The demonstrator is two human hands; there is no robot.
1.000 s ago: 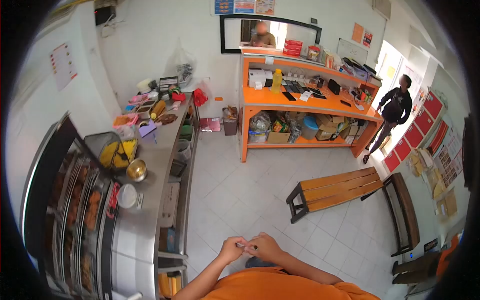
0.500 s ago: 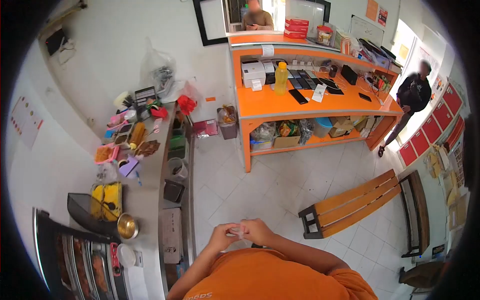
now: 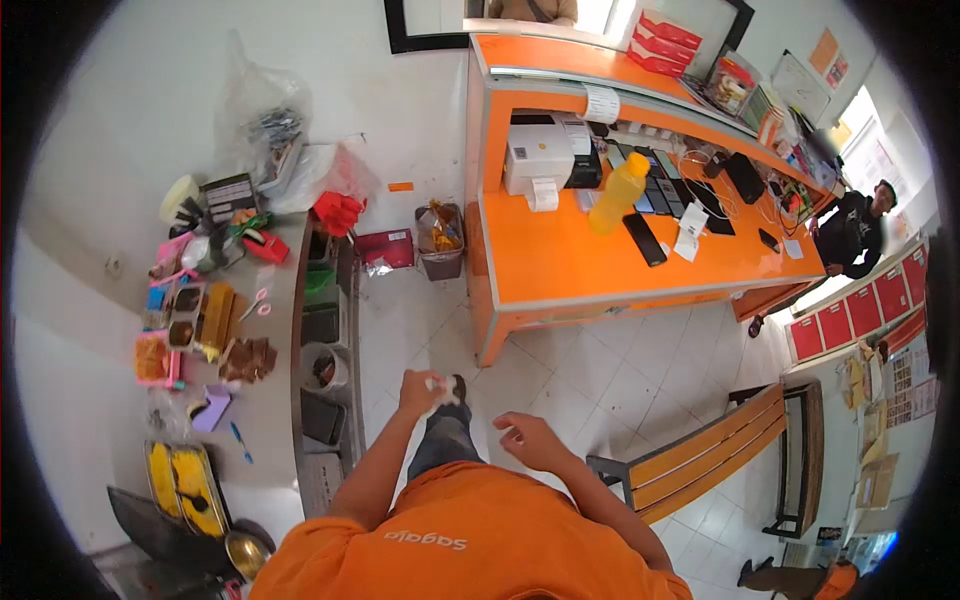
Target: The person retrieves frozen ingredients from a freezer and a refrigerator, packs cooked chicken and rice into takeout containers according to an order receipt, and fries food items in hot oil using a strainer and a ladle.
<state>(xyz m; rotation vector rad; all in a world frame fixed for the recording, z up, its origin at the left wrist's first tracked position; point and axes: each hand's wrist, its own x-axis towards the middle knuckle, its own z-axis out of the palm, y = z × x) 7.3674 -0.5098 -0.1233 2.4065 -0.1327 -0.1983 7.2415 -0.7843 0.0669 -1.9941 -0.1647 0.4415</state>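
My left hand [image 3: 420, 393] is out in front of my body, above my leg and shoe. Its fingers are pinched on a small piece of clear plastic [image 3: 440, 386], whose exact shape is hard to make out. To the right, my right hand [image 3: 530, 441] hangs over the floor with its fingers loosely bent and apart. Nothing shows in it. The two hands are separated, and neither touches a counter.
An orange desk [image 3: 560, 275] carries a label printer [image 3: 538, 155], a yellow bottle [image 3: 620, 193] and several phones. On the left, a grey counter [image 3: 270, 400] holds trays and scissors [image 3: 258, 303]. A bin [image 3: 440, 262], a wooden bench [image 3: 705, 455] and a person [image 3: 850, 235] are around.
My hands were together on the clear plastic and have come apart, the left moving forward and left, the right moving right. My body has stepped closer to the orange desk.
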